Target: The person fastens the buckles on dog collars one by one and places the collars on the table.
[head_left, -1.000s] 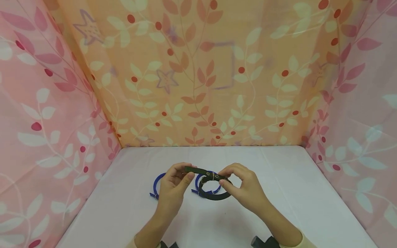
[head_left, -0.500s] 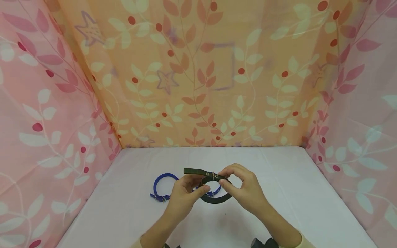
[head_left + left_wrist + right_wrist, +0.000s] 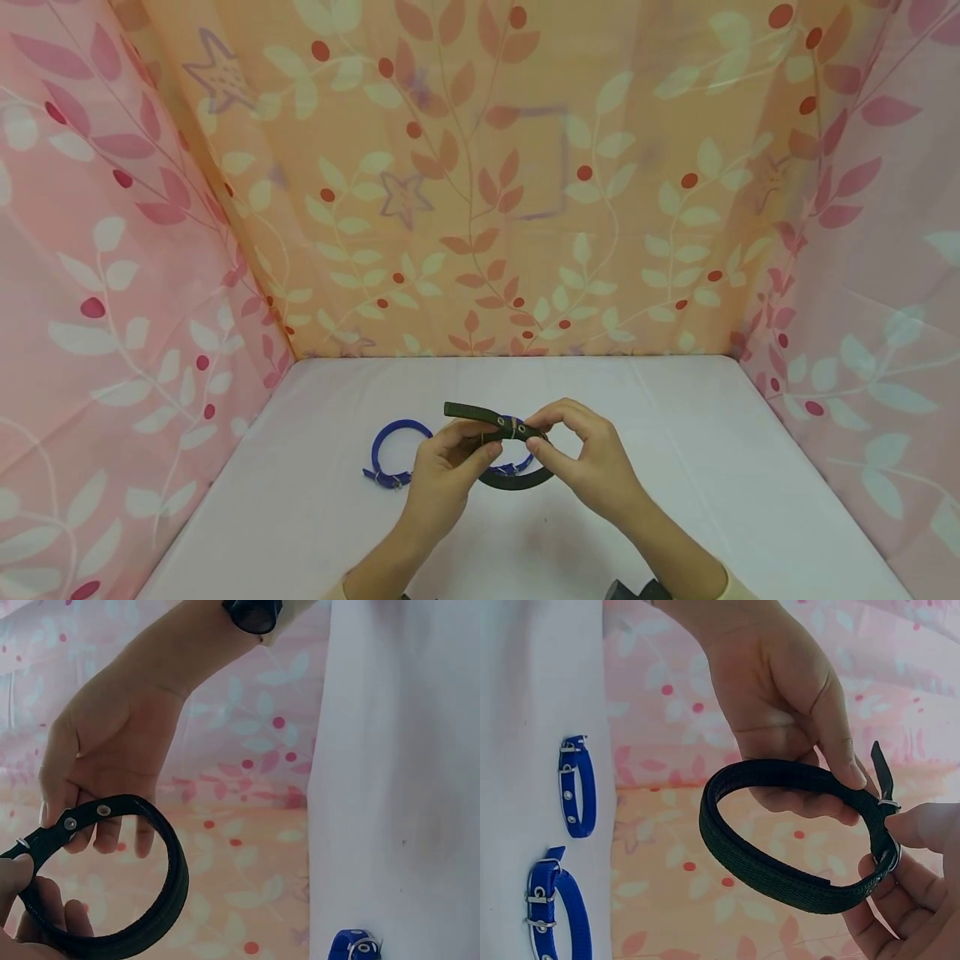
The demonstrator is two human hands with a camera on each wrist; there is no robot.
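Observation:
A dark green buckled collar (image 3: 517, 482), with metal eyelets and a loose strap end pointing left, is held up above the white table. My left hand (image 3: 444, 479) pinches its left side near the buckle, between thumb and fingers. From the right, my right hand (image 3: 596, 454) grips the strap beside the buckle with thumb and fingertips. The right wrist view shows the green collar (image 3: 769, 881) as a closed loop, its strap tip sticking out past the buckle (image 3: 889, 804). Fingers partly hide the buckle in the head view.
On the table (image 3: 300, 517) lies a blue collar (image 3: 400, 425), left of the hands. A second blue collar (image 3: 512, 468) is behind the green one, partly hidden. Patterned curtains (image 3: 480, 167) stand around the back and sides.
My left hand has let go of the strap's free end and moved right and down to the collar by the buckle. The left blue collar shows more now. My right hand has hardly moved.

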